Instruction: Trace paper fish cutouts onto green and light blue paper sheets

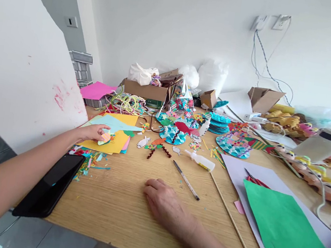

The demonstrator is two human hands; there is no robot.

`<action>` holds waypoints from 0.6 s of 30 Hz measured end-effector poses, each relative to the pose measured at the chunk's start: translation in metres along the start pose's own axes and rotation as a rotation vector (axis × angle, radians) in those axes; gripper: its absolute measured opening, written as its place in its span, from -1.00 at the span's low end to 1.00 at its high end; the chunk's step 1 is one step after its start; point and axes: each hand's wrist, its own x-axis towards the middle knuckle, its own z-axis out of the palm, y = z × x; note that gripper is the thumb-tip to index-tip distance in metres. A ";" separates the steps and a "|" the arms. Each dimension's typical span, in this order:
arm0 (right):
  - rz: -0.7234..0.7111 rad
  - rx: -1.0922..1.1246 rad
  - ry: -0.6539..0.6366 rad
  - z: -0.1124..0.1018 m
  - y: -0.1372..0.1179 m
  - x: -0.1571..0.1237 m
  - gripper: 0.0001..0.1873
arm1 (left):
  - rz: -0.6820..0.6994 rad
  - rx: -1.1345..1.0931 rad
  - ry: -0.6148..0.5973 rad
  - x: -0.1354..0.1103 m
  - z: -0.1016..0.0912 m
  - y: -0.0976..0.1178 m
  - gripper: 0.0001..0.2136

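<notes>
My left hand [92, 132] reaches in from the left and pinches a small coloured paper cutout [105, 137] with thumb and fingertips. The cutout lies on a stack of yellow paper [118, 144], with a light blue sheet [116, 124] above it. My right hand [166, 204] rests palm down on the bare wooden table [116, 207] with its fingers loosely stretched and nothing in them. A thin pencil [186, 180] lies just beyond its fingertips. A small glue bottle [200, 160] lies on its side further back.
A black phone [49, 185] lies near the front left edge beside paper scraps. A large white board [22, 67] leans at left, with another person's legs below it. A long wooden stick [230, 217], green paper [282, 231] on a white sheet, decorated paper plates [233, 144] and boxes [145, 90] crowd the back and right.
</notes>
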 end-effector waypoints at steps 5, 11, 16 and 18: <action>-0.022 0.010 0.013 0.000 0.002 0.000 -0.73 | 0.014 0.109 0.084 0.014 0.012 -0.010 -0.45; -0.032 0.005 0.036 0.002 0.002 0.000 -0.75 | 0.043 0.111 0.114 0.012 0.015 -0.008 -0.61; -0.043 -0.005 0.031 0.002 0.003 0.001 -0.77 | 0.040 0.025 0.113 0.009 0.014 -0.003 -0.64; -0.042 -0.010 0.033 0.003 0.004 0.001 -0.78 | 0.043 -0.022 0.105 0.006 0.012 0.002 -0.67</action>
